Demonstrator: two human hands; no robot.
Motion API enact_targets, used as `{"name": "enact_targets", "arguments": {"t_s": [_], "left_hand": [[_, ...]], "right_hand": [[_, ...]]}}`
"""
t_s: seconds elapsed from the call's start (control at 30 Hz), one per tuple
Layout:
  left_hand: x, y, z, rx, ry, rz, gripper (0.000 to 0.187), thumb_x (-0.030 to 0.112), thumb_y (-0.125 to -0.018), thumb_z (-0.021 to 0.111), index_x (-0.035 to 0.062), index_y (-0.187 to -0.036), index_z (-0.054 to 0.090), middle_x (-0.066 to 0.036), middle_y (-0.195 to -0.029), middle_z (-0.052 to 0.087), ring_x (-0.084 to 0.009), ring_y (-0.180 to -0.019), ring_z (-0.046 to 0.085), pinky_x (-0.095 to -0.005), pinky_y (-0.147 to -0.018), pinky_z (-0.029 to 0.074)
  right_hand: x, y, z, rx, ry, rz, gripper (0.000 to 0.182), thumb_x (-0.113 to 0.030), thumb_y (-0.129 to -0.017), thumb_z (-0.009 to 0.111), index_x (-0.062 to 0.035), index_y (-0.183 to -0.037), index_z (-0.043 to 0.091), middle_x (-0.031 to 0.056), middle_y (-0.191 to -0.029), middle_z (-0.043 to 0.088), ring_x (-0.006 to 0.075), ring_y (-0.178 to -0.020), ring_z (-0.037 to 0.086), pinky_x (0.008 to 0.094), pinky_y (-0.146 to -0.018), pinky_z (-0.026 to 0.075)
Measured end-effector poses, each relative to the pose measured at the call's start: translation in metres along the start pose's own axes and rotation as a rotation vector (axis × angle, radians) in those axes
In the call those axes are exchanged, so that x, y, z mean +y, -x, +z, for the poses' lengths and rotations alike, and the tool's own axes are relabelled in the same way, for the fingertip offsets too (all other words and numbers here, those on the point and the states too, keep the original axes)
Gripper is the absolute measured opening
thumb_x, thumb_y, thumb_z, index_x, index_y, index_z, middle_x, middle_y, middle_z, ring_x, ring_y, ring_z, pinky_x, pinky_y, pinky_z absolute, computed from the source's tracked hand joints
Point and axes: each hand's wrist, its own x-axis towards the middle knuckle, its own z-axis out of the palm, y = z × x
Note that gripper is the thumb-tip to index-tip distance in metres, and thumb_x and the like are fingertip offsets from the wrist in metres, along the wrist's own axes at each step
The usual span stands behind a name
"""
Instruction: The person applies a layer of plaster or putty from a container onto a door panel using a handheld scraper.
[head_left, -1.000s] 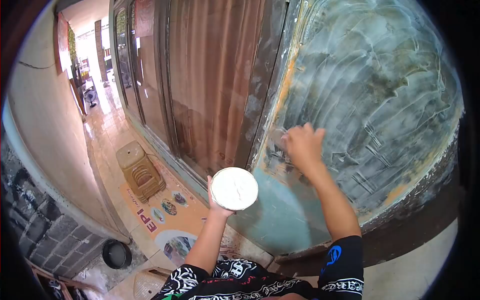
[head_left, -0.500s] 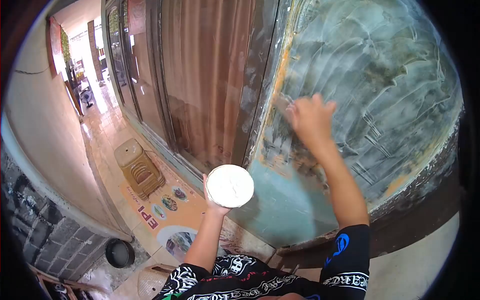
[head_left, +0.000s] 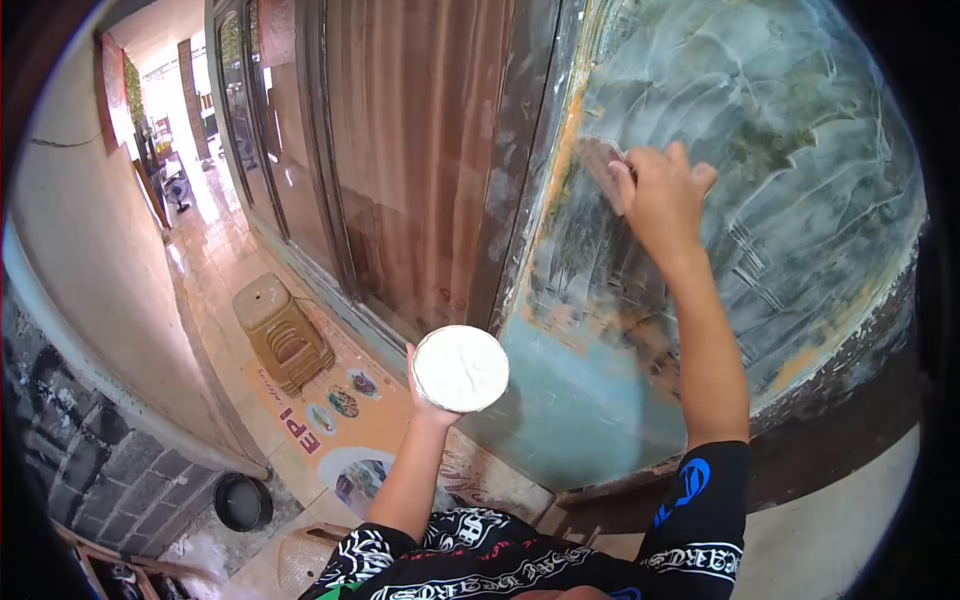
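Observation:
My left hand (head_left: 432, 410) is closed around the side and underside of a round container of white putty (head_left: 461, 368), held level at the middle of the view. The fingers beneath it are mostly hidden. Up on the right, my right hand (head_left: 662, 200) grips a flat putty knife (head_left: 601, 170); its blade lies against the wall (head_left: 720, 150) near the orange-streaked left edge. Whitish smears in curved strokes cover the wall's dark green-grey surface. Lower down shows a smoother pale green area (head_left: 560, 400).
A brown window frame with a curtain (head_left: 410, 150) adjoins the wall on the left. Stacked plastic stools (head_left: 280, 330) stand on a printed banner (head_left: 350, 425) along the walkway. A black basin (head_left: 242, 502) sits by a block wall (head_left: 130, 480) at lower left.
My right hand and the putty knife have moved up and to the right along the wall. My left hand and the putty container have stayed almost still.

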Motion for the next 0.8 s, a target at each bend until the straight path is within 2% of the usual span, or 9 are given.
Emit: {"name": "enact_targets", "arguments": {"t_s": [0.13,0.2,0.3,0.47,0.57,0.63,0.7,0.77,0.8], "left_hand": [[-0.002,0.005,-0.001,-0.04,0.003,-0.008,0.086,0.076,-0.089,0.039,0.0071,-0.139,0.051,-0.016,-0.14,0.055,-0.0391,-0.126,0.054,-0.0562,-0.107,0.042],[-0.004,0.005,-0.003,-0.024,0.014,-0.003,0.086,0.076,-0.088,0.039,0.0074,-0.139,0.051,-0.016,-0.139,0.055,-0.0393,-0.125,0.054,-0.0561,-0.106,0.042],[-0.006,0.003,-0.01,0.054,0.048,0.015,0.083,0.072,-0.091,0.038,0.0073,-0.141,0.049,-0.017,-0.143,0.052,-0.0437,-0.127,0.051,-0.0638,-0.106,0.039],[-0.009,0.006,-0.007,-0.025,0.019,-0.04,0.083,0.075,-0.09,0.038,0.0084,-0.138,0.054,-0.015,-0.137,0.057,-0.0389,-0.124,0.055,-0.0562,-0.106,0.042],[-0.011,0.009,0.0,0.063,0.013,0.022,0.084,0.075,-0.089,0.038,0.0082,-0.138,0.053,-0.015,-0.138,0.057,-0.0397,-0.125,0.054,-0.0577,-0.106,0.042],[-0.013,0.014,0.013,0.031,-0.014,-0.011,0.084,0.076,-0.089,0.038,0.0092,-0.138,0.053,-0.015,-0.138,0.056,-0.0405,-0.125,0.054,-0.0599,-0.105,0.041],[-0.015,0.015,0.013,-0.037,0.049,-0.032,0.085,0.075,-0.088,0.041,0.0089,-0.14,0.051,-0.017,-0.142,0.053,-0.0453,-0.125,0.052,-0.069,-0.102,0.039],[-0.019,0.016,0.006,-0.025,0.033,-0.016,0.085,0.076,-0.088,0.041,0.0097,-0.14,0.051,-0.017,-0.142,0.053,-0.0454,-0.126,0.052,-0.0707,-0.101,0.039],[-0.021,0.017,0.006,0.009,0.011,-0.006,0.084,0.076,-0.088,0.039,0.0102,-0.139,0.052,-0.016,-0.14,0.054,-0.0427,-0.126,0.052,-0.0654,-0.103,0.04]], "right_hand": [[-0.049,0.081,0.043,-0.409,-0.017,-0.21,0.018,-0.027,-0.089,0.063,-0.0117,-0.087,0.072,0.0041,-0.085,0.068,0.0264,-0.096,0.055,0.0519,-0.084,0.034],[-0.06,0.135,0.097,-0.596,-0.088,-0.305,0.01,-0.016,-0.078,0.066,-0.0108,-0.082,0.073,0.0034,-0.084,0.068,0.0253,-0.101,0.054,0.0498,-0.084,0.037],[-0.046,0.133,0.117,-0.527,0.121,-0.354,0.01,-0.013,-0.073,0.066,-0.0104,-0.08,0.073,0.0026,-0.081,0.068,0.0244,-0.1,0.055,0.0495,-0.081,0.037],[0.007,0.023,0.022,-0.048,0.013,0.002,0.012,-0.024,-0.087,0.064,-0.0145,-0.083,0.07,0.0008,-0.085,0.068,0.0252,-0.096,0.054,0.0502,-0.079,0.033],[0.013,0.019,-0.008,-0.032,-0.055,0.038,0.018,-0.03,-0.09,0.062,-0.0143,-0.084,0.069,0.0011,-0.085,0.068,0.0251,-0.095,0.054,0.0504,-0.079,0.031],[-0.012,0.05,0.006,-0.221,-0.123,-0.014,0.018,-0.03,-0.089,0.063,-0.0135,-0.084,0.07,0.0015,-0.086,0.068,0.0254,-0.096,0.054,0.0511,-0.081,0.032],[-0.04,0.098,0.049,-0.498,-0.072,-0.182,0.015,-0.026,-0.086,0.063,-0.0138,-0.083,0.072,0.0011,-0.082,0.067,0.0253,-0.098,0.053,0.0522,-0.085,0.034],[-0.049,0.152,0.111,-0.489,-0.092,-0.374,0.009,-0.021,-0.078,0.066,-0.0153,-0.078,0.073,0.0004,-0.079,0.068,0.0247,-0.098,0.054,0.053,-0.085,0.036],[-0.056,0.152,0.113,-0.458,-0.104,-0.434,0.008,-0.019,-0.076,0.066,-0.0153,-0.077,0.073,0.0005,-0.079,0.068,0.0244,-0.098,0.055,0.0533,-0.084,0.037]]}}
